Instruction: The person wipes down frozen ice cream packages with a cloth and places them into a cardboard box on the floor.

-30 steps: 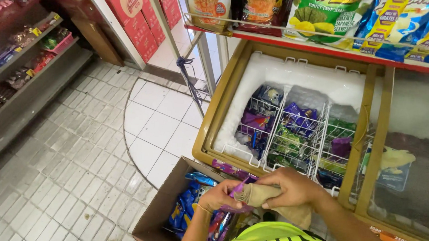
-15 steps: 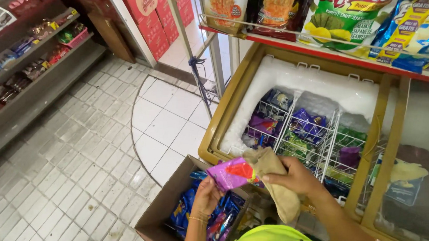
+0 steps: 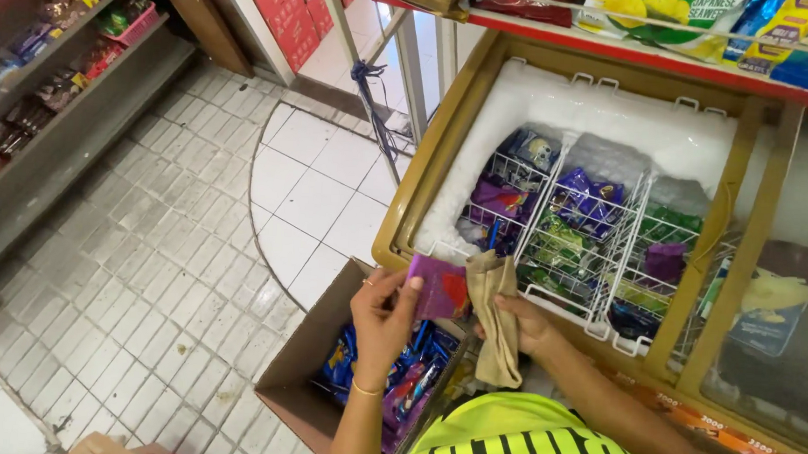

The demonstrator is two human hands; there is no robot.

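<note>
My left hand (image 3: 383, 317) holds a purple and red ice-cream packet (image 3: 438, 288) by its left edge, above an open cardboard box (image 3: 307, 361). A tan cloth (image 3: 494, 321) hangs from my right hand (image 3: 527, 325), and its top touches the packet's right edge. Both hands hover at the front rim of an open chest freezer (image 3: 426, 177) with frosted walls. Wire baskets (image 3: 598, 258) inside it hold several purple, green and blue packets. The box below my hands contains several blue and purple packets (image 3: 395, 371).
A shelf of snack bags (image 3: 660, 18) runs above the freezer. Shelves of small goods (image 3: 50, 56) line the left wall. Red cartons (image 3: 282, 4) stand near a doorway. A metal pole with a blue cord (image 3: 375, 94) rises beside the freezer. The floor is tiled.
My hands have lifted the packet from over the box up to the freezer rim. The cloth now hangs down from my right hand beside the packet.
</note>
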